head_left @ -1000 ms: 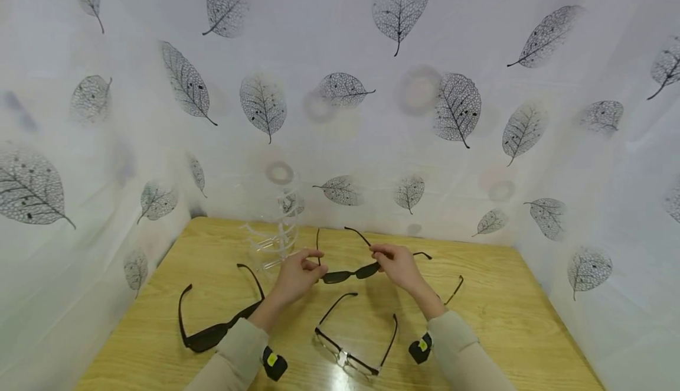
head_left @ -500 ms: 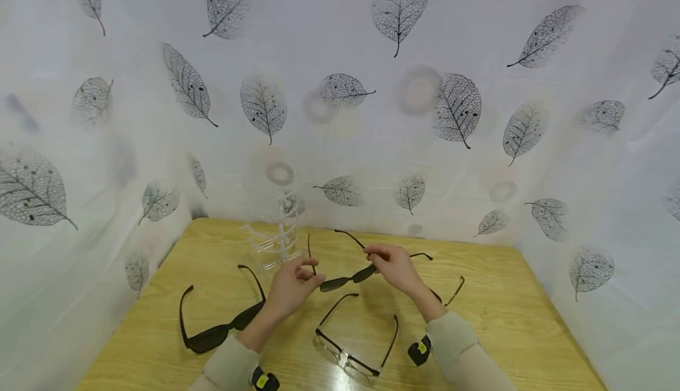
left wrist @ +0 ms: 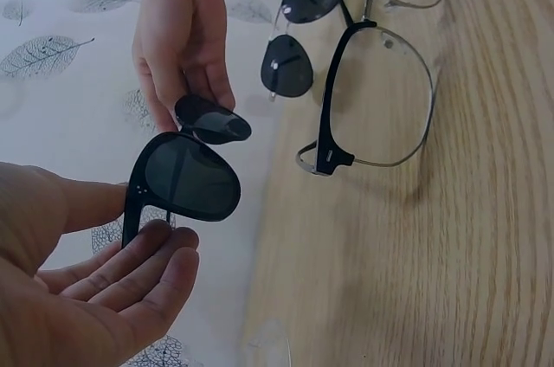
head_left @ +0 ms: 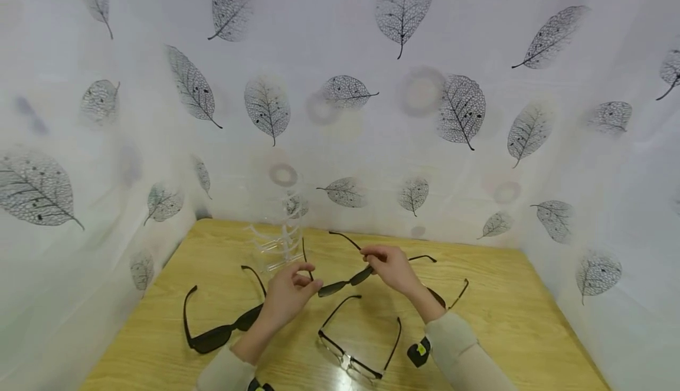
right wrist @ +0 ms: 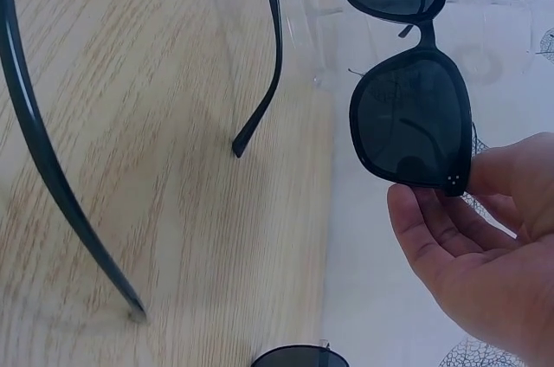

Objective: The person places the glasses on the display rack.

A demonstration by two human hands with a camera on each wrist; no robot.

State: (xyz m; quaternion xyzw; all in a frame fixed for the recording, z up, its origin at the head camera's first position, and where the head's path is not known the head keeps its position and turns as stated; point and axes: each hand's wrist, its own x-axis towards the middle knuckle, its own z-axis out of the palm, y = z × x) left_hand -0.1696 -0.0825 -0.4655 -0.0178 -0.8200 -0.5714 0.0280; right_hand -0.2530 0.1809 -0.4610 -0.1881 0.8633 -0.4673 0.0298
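Observation:
Black sunglasses [head_left: 332, 289] hang above the table between my two hands, lenses toward me and temples spread toward the back. My right hand [head_left: 393, 270] pinches them at the right hinge corner. At the opposite hinge, my left hand [head_left: 287, 296] has its thumb on the frame [left wrist: 192, 178] and fingers behind the temple. In the right wrist view, dark lenses [right wrist: 409, 120] show beside the right fingertips. Just behind the left hand stands a clear rack [head_left: 287, 243], faint against the curtain.
Larger black sunglasses [head_left: 212, 339] lie open at left. Half-rim eyeglasses [head_left: 366, 371] lie open at the front middle. Another dark-lensed pair [head_left: 437, 297] is partly hidden by my right forearm. A leaf-print curtain [head_left: 361, 137] walls the wooden table [head_left: 494, 320].
The sunglasses have shifted left and toward me, their left side tilting lower. My left hand has moved left and slightly nearer; the right hand has moved slightly left, keeping its pinch.

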